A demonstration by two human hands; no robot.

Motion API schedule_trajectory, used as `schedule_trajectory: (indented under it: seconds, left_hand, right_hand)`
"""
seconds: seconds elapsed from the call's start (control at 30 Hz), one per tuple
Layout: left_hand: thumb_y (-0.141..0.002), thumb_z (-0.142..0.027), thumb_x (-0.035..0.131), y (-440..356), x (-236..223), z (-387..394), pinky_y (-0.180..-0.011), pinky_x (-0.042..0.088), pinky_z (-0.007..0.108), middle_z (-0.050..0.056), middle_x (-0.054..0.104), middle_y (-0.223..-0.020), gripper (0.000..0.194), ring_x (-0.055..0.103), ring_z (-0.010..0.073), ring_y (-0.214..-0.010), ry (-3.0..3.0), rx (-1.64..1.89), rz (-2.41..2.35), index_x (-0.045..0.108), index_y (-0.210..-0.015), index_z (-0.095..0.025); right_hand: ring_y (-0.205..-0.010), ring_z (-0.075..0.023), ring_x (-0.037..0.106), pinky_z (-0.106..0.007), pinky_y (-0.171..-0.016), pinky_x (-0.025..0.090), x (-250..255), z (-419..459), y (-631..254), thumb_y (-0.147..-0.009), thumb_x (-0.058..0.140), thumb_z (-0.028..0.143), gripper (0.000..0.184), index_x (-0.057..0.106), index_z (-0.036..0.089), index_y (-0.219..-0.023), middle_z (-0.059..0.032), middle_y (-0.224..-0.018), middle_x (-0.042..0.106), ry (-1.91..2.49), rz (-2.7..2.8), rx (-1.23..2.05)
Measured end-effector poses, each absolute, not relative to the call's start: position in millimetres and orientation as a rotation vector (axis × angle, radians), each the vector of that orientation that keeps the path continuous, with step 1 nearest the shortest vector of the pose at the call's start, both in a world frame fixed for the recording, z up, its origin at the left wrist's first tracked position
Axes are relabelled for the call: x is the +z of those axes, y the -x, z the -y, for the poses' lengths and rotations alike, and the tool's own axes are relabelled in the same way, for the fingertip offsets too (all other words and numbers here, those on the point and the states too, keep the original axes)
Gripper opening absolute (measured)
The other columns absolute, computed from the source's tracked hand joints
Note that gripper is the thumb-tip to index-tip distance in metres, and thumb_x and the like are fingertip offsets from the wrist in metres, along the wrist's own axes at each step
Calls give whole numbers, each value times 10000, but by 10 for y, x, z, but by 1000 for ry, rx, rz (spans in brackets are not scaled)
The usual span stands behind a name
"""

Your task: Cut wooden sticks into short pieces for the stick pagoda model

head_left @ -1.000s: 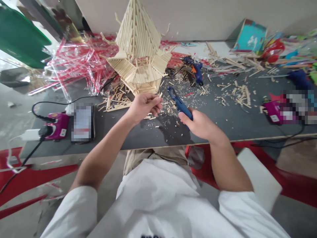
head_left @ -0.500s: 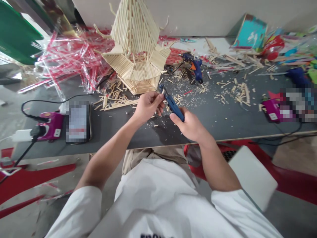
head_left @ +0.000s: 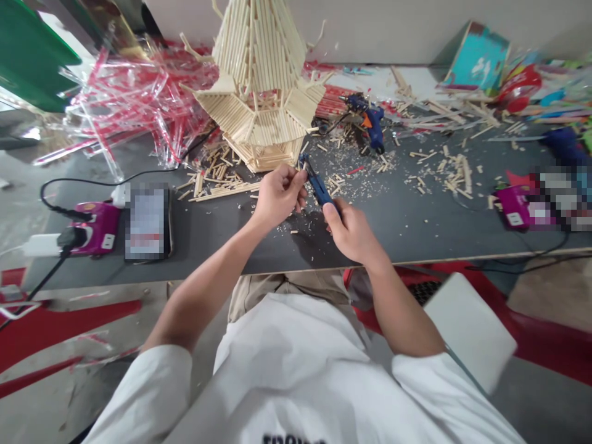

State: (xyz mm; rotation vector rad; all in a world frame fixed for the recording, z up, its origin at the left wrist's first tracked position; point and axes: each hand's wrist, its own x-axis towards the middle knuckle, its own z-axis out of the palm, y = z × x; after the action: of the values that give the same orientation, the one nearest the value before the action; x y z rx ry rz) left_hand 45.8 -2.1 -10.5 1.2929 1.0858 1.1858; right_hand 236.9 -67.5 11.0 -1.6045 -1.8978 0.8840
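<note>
My right hand [head_left: 352, 229] is wrapped around the blue handles of a pair of cutting pliers [head_left: 318, 186], whose jaws point away from me and to the left. Right beside those jaws, my left hand [head_left: 279, 195] pinches a thin wooden stick [head_left: 303, 165]; only its pale tip shows past the fingers. Just beyond both hands stands a tower-shaped model [head_left: 259, 52] built of pale wooden sticks, with a flared roof and an open base. Small cut stick pieces [head_left: 219, 169] lie to the left of the model's base.
Behind sits a blue hot glue gun [head_left: 374, 126]. Red and clear plastic wrappers [head_left: 152, 98] pile up at the back left. A phone [head_left: 148, 222] and a purple power strip [head_left: 99, 228] with cables lie left; another purple power strip [head_left: 513, 206] is right. Wood scraps [head_left: 457, 172] litter the table.
The pliers' handles have come closer together in my right hand, which has shifted slightly. My left hand keeps its pinch by the jaws. The view has shifted a little.
</note>
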Motion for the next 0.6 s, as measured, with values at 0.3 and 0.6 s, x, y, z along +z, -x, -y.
schedule_trajectory:
  seconds: [0.3, 0.6]
  left_hand:
    - [-993, -566, 685, -420, -158, -24, -393, 466, 218, -23, 646, -614, 409, 619, 108, -442, -1356, 1159, -1085, 546, -824, -221]
    - [-1075, -439, 560, -375, -59, -22, -363, 389, 204, -31, 571, -481, 432, 527, 86, -355, -1498, 1029, -1112, 544, -707, -213]
  right_hand:
    - [-776, -250, 637, -352, -730, 365, 77, 614, -2358, -1099, 293, 669, 535, 522, 245, -865, -87, -825, 700, 1598, 2027, 721]
    - [-816, -271, 658, -365, -744, 356, 63, 614, -2337, -1112, 263, 638, 541, 524, 246, -846, -112, -835, 705, 1600, 2084, 637]
